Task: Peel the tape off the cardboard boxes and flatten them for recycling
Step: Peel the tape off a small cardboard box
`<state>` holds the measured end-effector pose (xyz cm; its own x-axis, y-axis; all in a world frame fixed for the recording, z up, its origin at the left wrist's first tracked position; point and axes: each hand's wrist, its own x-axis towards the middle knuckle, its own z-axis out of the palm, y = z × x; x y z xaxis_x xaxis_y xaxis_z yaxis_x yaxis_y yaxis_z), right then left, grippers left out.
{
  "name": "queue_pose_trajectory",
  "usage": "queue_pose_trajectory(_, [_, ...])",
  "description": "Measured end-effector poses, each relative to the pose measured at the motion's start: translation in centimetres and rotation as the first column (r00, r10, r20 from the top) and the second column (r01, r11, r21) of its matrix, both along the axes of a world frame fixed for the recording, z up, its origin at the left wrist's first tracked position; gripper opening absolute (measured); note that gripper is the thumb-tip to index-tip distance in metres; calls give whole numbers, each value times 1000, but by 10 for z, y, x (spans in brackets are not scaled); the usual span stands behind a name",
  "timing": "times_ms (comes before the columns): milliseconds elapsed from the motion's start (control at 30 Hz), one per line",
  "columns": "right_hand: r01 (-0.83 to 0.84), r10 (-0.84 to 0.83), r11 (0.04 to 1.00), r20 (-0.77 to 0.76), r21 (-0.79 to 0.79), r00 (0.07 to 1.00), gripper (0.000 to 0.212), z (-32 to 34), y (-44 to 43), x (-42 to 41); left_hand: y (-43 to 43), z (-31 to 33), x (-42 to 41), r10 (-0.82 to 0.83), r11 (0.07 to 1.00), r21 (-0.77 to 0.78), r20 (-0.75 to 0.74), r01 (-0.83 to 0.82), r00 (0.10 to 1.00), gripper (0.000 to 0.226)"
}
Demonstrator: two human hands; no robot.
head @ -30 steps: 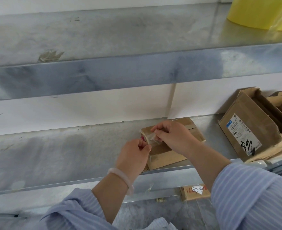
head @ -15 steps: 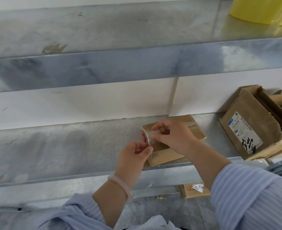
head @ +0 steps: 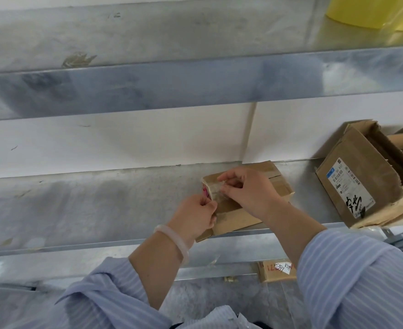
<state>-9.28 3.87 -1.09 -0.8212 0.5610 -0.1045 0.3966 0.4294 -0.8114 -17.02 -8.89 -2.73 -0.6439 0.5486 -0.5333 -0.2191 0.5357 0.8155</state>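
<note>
A small flattened cardboard box (head: 240,216) lies on the middle metal shelf (head: 88,210), its near edge over the shelf's front lip. A strip of clear tape (head: 215,189) is lifted off its left end. My right hand (head: 248,189) pinches the tape's upper end above the box. My left hand (head: 195,216) grips the box's left edge, where pink print shows, with curled fingers. A pale bangle sits on my left wrist.
Larger opened cardboard boxes (head: 362,176) with a shipping label lean at the shelf's right end. A yellow roll (head: 371,10) stands on the upper shelf at top right. A small box with handwritten numbers (head: 276,270) lies on the shelf below.
My right hand has shifted slightly up and right, drawing the tape strip further off the box. My left hand stays clamped on the box's left edge.
</note>
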Motion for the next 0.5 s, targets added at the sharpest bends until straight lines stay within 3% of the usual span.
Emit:
queue_pose_trajectory(100, [-6, 6, 1000, -10, -7, 1000, 15, -2, 0, 2, -4, 1, 7, 172, 956, 154, 393, -249, 903, 20])
queue_pose_trajectory(200, [-15, 14, 1000, -29, -16, 999, 15, -4, 0, 3, -8, -1, 11, 229, 911, 195, 492, -362, 840, 14])
queue_pose_trajectory(367, [-38, 35, 998, -62, -44, 997, 14, -5, 1, 7, -14, -9, 26, 265, 936, 199, 149, -292, 953, 8])
queue_pose_trajectory(500, [-76, 74, 996, -45, -41, 996, 19, -3, 2, 9, -16, -9, 28, 219, 971, 129, -120, -204, 968, 11])
